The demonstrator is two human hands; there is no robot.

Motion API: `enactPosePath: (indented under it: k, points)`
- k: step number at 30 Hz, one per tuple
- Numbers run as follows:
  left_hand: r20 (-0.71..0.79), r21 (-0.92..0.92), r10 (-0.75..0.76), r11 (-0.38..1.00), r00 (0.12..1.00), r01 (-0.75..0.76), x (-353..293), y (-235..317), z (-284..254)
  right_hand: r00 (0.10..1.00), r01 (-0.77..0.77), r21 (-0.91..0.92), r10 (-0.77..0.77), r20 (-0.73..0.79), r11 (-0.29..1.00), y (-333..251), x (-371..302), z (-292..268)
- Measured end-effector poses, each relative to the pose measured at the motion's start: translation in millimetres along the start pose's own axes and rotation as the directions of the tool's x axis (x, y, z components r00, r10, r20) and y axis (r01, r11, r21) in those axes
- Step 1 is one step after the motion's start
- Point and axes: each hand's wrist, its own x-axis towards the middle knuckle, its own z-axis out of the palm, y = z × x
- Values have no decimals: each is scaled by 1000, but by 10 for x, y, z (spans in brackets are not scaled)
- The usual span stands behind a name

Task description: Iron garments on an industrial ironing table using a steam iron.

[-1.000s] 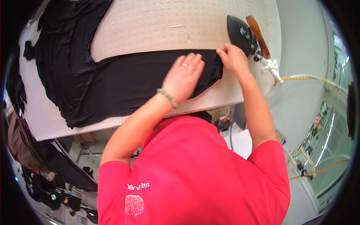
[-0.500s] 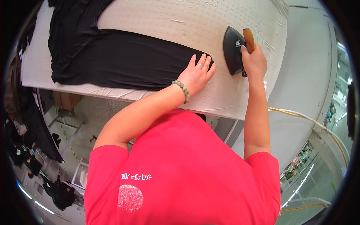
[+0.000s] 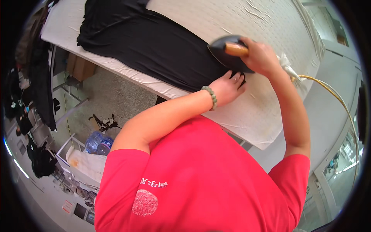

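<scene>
While left grip point(image 3: 227, 90) touches cloth point(image 3: 166, 46), right grip point(image 3: 261, 57) encircles iron handle point(image 3: 235, 49).

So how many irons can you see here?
1. The iron is in the right hand, overlapping the end of the black fabric in this view, close to the left hand. The cluttered background could hide others.

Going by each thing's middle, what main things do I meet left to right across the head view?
Blue water bottles, black garment, green bead bracelet, left hand, right hand, white cloth tie, yellow hose. The dark iron, held in the right hand, overlaps the left hand's span, so I leave it out.
</scene>
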Motion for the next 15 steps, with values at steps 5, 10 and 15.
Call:
enactPosePath:
  k: [5, 10, 15]
  points:
    - [-210, 4, -72, 997, 975, 74, -304, -1455, -657, 994, -62, -34, 65, 91, 997, 136, -301, 13]
    - [235, 114, -371, 928, 899, 353, -603, -3238, -1346, 996, -88, -13, 88, -4, 996, 8, -209, 47]
    - [508, 76, -318, 942, 800, 327, -394, -3630, -1569, 990, -141, 19, 141, -23, 990, -261, -16, 65]
